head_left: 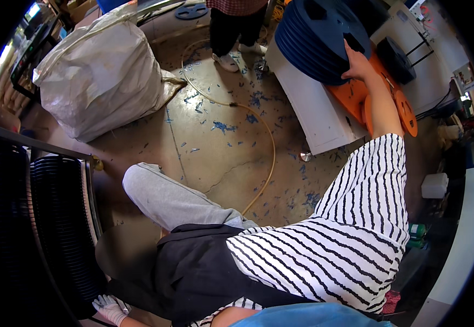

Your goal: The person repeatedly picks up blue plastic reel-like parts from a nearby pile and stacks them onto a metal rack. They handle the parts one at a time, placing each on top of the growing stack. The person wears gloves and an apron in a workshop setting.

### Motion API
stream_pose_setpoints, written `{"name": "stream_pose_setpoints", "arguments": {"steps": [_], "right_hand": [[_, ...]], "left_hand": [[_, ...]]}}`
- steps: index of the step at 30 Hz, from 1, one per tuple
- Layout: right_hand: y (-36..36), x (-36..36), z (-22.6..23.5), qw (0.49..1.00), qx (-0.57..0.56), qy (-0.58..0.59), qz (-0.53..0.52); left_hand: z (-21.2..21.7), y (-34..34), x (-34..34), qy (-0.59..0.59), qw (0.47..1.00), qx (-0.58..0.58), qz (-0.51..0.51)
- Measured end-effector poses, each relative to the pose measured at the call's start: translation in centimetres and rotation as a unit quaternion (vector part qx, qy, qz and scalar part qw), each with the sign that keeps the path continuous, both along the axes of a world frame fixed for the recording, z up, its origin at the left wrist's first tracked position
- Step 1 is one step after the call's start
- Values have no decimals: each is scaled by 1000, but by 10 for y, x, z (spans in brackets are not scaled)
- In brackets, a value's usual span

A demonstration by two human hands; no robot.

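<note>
This is a workshop, I believe: blue scraps (223, 127) lie on the hard floor (204, 158) (a hose (274, 150) crosses it too), and a bulky white sack (98, 76) and stacked blue reels (316, 41) stand around.

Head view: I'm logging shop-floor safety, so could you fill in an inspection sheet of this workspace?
Surface: concrete floor, littered with blue scraps.
Job's things: stacked blue reels at upper right; dark reels in a rack at left.
Clutter: bulky white sack on the floor.
Hands: bare right hand on the blue reels; gloved left hand by the dark reels, grip unclear.
Cables: yellowish hose curving across the floor.
Surroundings: another person standing ahead.
</note>
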State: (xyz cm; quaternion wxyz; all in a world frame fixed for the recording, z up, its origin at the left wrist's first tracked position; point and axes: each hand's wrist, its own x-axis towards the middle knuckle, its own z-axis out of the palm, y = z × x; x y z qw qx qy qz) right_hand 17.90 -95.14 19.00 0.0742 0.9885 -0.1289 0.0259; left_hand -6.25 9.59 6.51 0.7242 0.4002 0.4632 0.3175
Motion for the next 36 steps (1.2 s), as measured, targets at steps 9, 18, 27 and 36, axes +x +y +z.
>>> {"name": "stream_pose_setpoints", "arguments": {"steps": [9,18,27,36], "right_hand": [[-22,11,-9,994,86,-30,-55],[-2,30,13,988,46,123,-86],[35,11,-4,994,-107,4,-27],[113,-16,-6,956,-187,-218,67]], "left_hand": [[3,-13,14,5,1000,-5,-8],[-45,65,-28,-104,992,-61,-27],[-27,4,-20,13,999,-5,-43],[3,0,18,-7,998,-9,-55]]}}
